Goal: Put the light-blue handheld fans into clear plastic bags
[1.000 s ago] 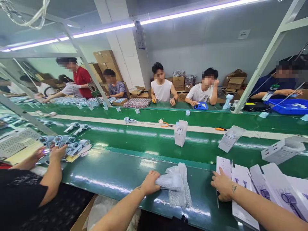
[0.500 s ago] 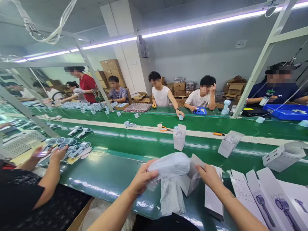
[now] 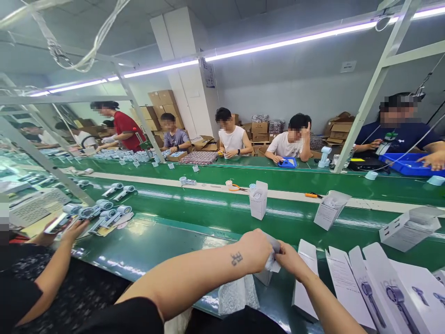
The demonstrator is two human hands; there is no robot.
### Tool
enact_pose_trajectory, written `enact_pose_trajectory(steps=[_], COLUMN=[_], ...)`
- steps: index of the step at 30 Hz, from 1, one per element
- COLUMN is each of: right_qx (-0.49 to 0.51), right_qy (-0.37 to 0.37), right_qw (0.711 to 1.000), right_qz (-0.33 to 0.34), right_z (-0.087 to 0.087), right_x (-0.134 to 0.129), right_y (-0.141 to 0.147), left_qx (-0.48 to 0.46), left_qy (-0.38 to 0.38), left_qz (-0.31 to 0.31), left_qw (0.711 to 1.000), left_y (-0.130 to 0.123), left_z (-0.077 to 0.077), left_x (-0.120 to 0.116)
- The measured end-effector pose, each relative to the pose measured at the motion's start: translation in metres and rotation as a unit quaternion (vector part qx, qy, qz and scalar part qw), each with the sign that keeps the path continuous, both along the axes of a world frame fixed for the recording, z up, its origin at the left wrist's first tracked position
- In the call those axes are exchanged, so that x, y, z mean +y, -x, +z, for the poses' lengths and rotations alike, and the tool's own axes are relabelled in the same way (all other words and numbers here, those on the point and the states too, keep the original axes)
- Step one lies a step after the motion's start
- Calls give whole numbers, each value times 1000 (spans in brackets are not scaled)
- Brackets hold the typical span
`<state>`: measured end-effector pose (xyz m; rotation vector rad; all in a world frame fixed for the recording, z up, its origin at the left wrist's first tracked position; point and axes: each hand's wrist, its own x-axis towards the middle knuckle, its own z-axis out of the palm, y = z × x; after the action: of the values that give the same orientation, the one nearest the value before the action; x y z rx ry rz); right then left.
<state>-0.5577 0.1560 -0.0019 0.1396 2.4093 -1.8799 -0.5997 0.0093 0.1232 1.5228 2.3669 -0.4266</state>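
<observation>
My left hand (image 3: 256,250) is closed at the mouth of a small white box (image 3: 264,277). A plastic-wrapped item (image 3: 270,260) shows in part under it, at the opening; my left fingertips are hidden behind the hand. My right hand (image 3: 290,260) grips the box by its raised flap from the right side. A sheet of bubble wrap (image 3: 239,294) lies on the worktop below my left forearm.
White printed boxes (image 3: 396,287) stand in a row at the right. Several open boxes (image 3: 332,211) sit on the green belt (image 3: 208,211). At left, a co-worker's hands (image 3: 71,232) hold handheld fans. Pliers (image 3: 239,188) lie on the white strip. Other people sit opposite.
My left hand has moved right and turned over, bringing the wrapped item into the box opening. My right hand stays at the box. The bubble wrap now lies flatter on the worktop.
</observation>
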Motion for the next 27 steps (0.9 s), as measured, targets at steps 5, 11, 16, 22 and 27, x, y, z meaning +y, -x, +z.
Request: enact_pose_trajectory(steps=[5,11,16,22,27], right_qx=[-20,-7,39,26,-176], right_qy=[151,79,49,-43,-242], right_qw=[988,996,991,986,909], right_qz=[17,-50,-120,-157,-291], right_z=[-17,-80,-83,-66,-92], right_x=[12,-14,-54,7,86], right_y=[-21,-33,-28,-27,-18], left_qx=[-26,-74,-14,-42,12], left_qy=[26,-71,-56,-136,-124], left_qz=[-10,26,-19,48,256], left_qw=[999,994,998,989,958], left_y=[3,-11,-10,33,120], left_z=[-25,-69,-108,-76,-33], left_x=[19,-25,-37,-53,-69])
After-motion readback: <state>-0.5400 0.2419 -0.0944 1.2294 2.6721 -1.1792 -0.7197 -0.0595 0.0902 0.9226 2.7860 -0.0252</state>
